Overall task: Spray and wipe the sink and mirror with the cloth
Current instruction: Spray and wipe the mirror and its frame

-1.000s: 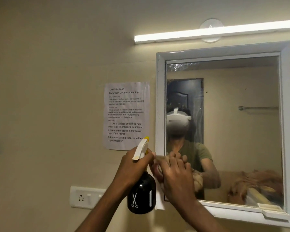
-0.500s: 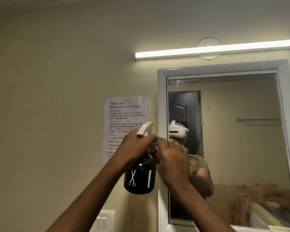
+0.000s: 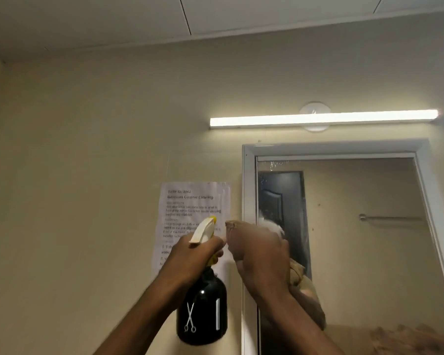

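beige wall, mirror (image 3: 356, 239) – left hand (image 3: 190, 260) grips spray bottle (image 3: 203, 313), right hand (image 3: 259, 249) clutches cloth (image 3: 299, 275)

Paper sheet (image 3: 194, 213) taped to wall, left of the mirror frame: heading "Bathroom Counter Cleaning"; line above begins "Task ID:", number blurred. Body text too small to read. Black spray bottle (image 3: 203, 313): white scissors symbol and a vertical bar.

I'm in a small bathroom: a white-framed wall mirror (image 3: 344, 226) under a tube light (image 3: 323, 118), a towel rail (image 3: 390, 218) reflected in it, and a "Bathroom Counter Cleaning" sheet (image 3: 190, 213) taped left of it.
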The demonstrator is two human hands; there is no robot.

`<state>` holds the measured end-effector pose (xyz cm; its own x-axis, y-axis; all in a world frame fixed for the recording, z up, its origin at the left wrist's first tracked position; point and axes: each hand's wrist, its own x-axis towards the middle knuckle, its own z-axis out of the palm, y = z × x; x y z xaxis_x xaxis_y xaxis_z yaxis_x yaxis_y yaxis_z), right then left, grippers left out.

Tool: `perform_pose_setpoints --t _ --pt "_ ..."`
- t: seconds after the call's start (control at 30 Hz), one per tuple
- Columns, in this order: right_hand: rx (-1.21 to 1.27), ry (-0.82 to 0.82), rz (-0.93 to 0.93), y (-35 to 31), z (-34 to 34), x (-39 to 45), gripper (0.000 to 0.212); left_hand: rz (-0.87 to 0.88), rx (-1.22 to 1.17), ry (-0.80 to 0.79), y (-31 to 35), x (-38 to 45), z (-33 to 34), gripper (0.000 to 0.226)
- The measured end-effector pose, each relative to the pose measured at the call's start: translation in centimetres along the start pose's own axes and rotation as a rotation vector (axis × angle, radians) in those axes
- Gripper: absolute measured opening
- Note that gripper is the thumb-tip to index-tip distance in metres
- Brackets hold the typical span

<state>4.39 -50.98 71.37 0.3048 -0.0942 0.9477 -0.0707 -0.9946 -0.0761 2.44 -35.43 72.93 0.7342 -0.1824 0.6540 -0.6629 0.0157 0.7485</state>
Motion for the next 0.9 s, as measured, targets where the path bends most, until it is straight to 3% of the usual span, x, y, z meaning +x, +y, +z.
perform_pose_setpoints --t 0.2,0.37,0.47,0.63,0.8,0.9 --pt "0.043 0.119 0.057 -1.3 -2.1 8.3 0.047 0.022 -0.068 -0.009 1.5 2.5 -0.5 0.032" --pt "0.021 0.069 0.072 -0.5 -0.2 4.3 0.042 0.025 -0.039 -0.060 4.0 4.5 -0.6 0.037" --pt "-0.014 0.048 0.067 -0.4 -0.1 3.4 0.047 0.029 0.037 -0.095 4.7 4.6 0.5 0.019" --pt "-0.036 0.009 0.057 -0.5 -0.7 3.2 0.048 0.057 0.073 -0.074 4.7 4.4 1.5 0.029" --pt "-0.026 0.050 -0.007 -0.5 -0.8 4.0 0.045 0.089 -0.005 -0.120 5.7 4.3 0.9 0.014" --pt "-0.011 0.149 -0.042 -0.8 -1.6 7.1 0.036 0.092 -0.017 -0.111 7.1 5.5 0.4 0.026"
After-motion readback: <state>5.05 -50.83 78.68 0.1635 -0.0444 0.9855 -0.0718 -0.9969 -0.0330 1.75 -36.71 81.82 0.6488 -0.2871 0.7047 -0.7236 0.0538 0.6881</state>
